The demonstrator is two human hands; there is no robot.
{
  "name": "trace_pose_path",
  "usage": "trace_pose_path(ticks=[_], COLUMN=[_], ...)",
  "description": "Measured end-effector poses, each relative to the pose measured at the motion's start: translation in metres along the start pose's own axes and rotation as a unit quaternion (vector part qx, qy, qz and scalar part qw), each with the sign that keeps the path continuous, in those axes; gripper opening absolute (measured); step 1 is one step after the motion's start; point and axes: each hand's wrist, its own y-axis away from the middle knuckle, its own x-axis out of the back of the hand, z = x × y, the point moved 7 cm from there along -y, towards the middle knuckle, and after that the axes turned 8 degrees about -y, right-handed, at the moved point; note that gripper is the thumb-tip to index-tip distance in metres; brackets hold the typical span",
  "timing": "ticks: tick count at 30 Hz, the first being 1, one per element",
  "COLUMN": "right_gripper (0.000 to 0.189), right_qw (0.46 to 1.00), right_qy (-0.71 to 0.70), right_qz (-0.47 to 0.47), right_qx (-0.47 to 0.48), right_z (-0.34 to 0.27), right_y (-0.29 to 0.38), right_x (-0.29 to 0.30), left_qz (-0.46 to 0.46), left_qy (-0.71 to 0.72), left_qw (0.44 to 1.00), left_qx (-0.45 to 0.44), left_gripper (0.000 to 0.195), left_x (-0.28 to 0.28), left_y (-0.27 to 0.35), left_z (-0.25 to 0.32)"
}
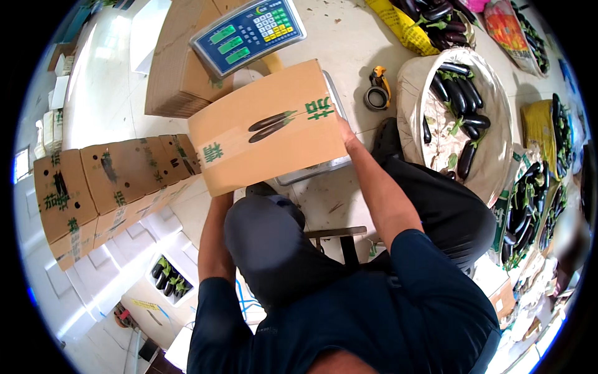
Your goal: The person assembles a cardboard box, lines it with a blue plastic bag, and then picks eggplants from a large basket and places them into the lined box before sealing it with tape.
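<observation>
A closed, taped cardboard box (233, 126) printed with green writing and a picture of eggplants is held between my two hands, over the platform of a digital scale (313, 167). My right hand (345, 131) grips its right end. My left hand, mostly hidden under the near left corner, supports that side; only the wrist shows plainly. The scale's display head (247, 35) stands just beyond the box, its readouts lit green. Whether the box touches the platform, I cannot tell. To the right, a large round lined basket (406, 93) holds several dark eggplants (455, 96).
A tape dispenser (377, 93) lies on the floor between scale and basket. Flattened cartons (180, 70) stack behind the box; printed boxes (126, 173) form a row at left. A white foam box (156, 276) holds eggplants. Sacks of eggplants (521, 219) line the right side.
</observation>
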Motion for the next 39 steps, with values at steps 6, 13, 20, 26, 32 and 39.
trace_pose_path(ticks=[6,13,20,26,32,39], right_gripper=[0.060,0.062,0.078,0.086,0.081,0.062], right_qw=[0.977,0.967,0.945,0.958,0.938,0.866], right_qy=[0.206,0.213,0.279,0.185,0.283,0.472], right_qz=[-0.043,-0.093,-0.015,0.049,0.138,0.148], right_qx=[-0.024,-0.101,-0.171,-0.214,-0.142,0.064], right_z=[-0.094,-0.169,-0.141,-0.107,-0.149,-0.205], right_y=[0.072,0.144,0.163,0.128,0.147,0.179], right_x=[0.012,-0.014,-0.045,-0.003,-0.019,-0.103], left_qz=[-0.074,-0.193,-0.255,-0.131,-0.197,-0.083], left_qy=[-0.205,-0.262,-0.194,-0.249,-0.230,-0.532], left_qw=[0.976,0.942,0.939,0.942,0.951,0.780], left_qx=[0.021,0.085,0.122,0.185,0.062,-0.317], left_gripper=[0.068,0.065,0.064,0.061,0.043,0.031], left_x=[-0.006,-0.064,-0.035,-0.027,-0.009,-0.032], left_y=[0.000,0.047,0.067,0.056,0.074,0.131], left_z=[-0.011,0.003,-0.010,-0.017,0.013,0.058])
